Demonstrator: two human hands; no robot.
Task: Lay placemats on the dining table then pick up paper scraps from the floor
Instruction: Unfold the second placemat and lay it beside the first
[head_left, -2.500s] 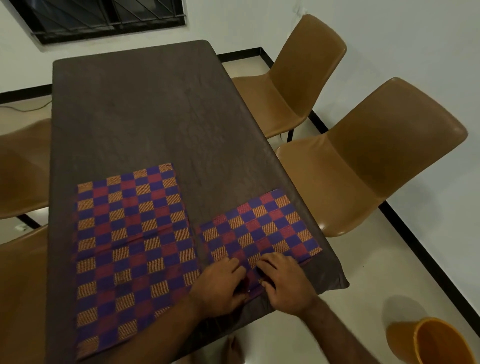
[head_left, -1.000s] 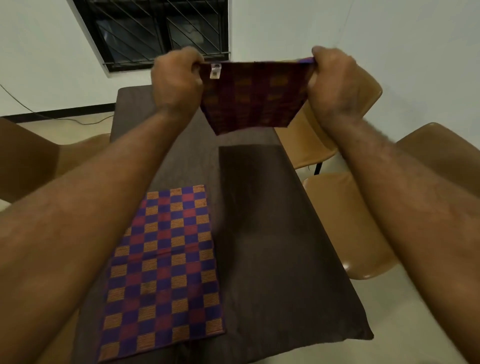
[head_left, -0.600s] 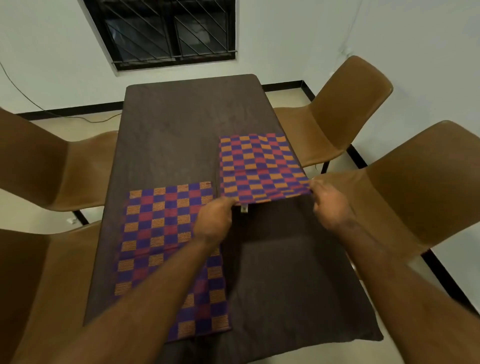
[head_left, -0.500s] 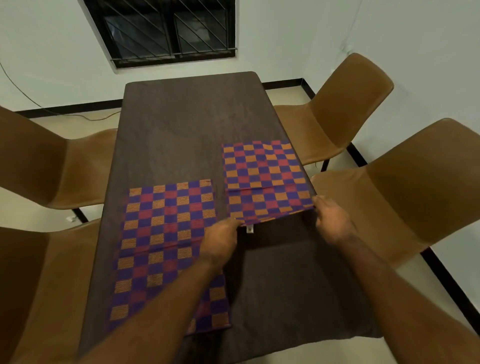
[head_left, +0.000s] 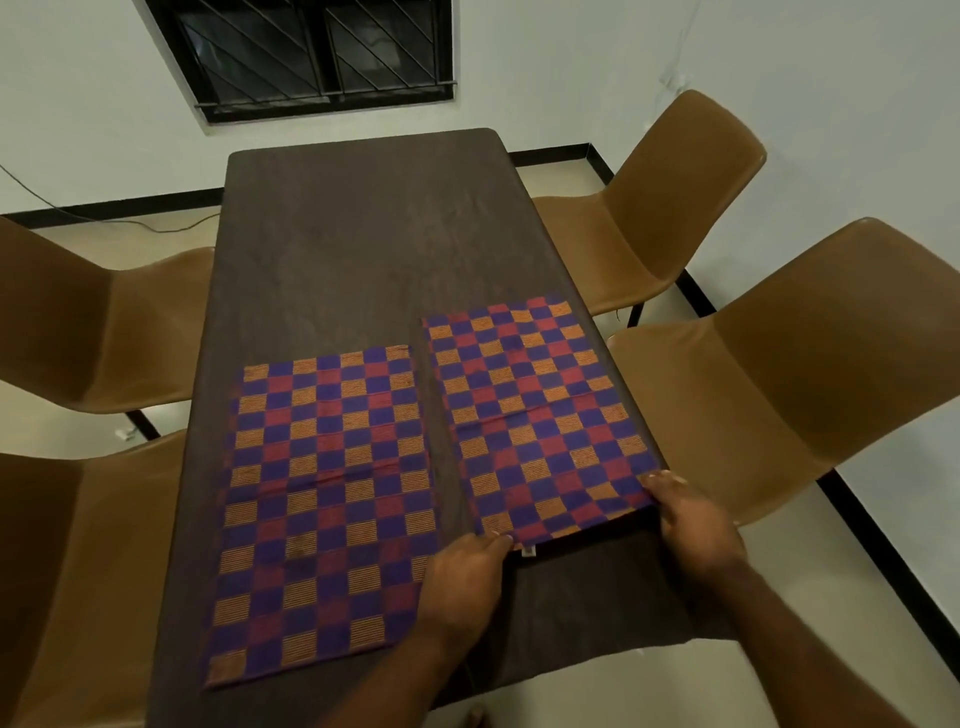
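While both hands are pinching its near corners, left hand (head_left: 462, 577) on the near-left one and right hand (head_left: 691, 519) on the near-right, the right mat (head_left: 535, 415) is lying on the right half of the table (head_left: 363, 234). Its far part is lying flat and its near edge is looking slightly lifted. The left mat (head_left: 327, 499) is lying flat just beside it, a narrow strip of table showing between.

Risks, my read:
- The right mat's long side is running right along the table's right edge, so a rightward pull is likely sending it over the side.
- Dragging it nearer with the far part down is risking bunching at the fold creases.
- The left forearm is passing over the left mat's near corner; can't tell if touching, but it could skew it.

Room: bare table is showing near the person and across the far half. Chairs (head_left: 779, 374) are crowding both sides. No scraps are showing on the visible floor (head_left: 623, 696).
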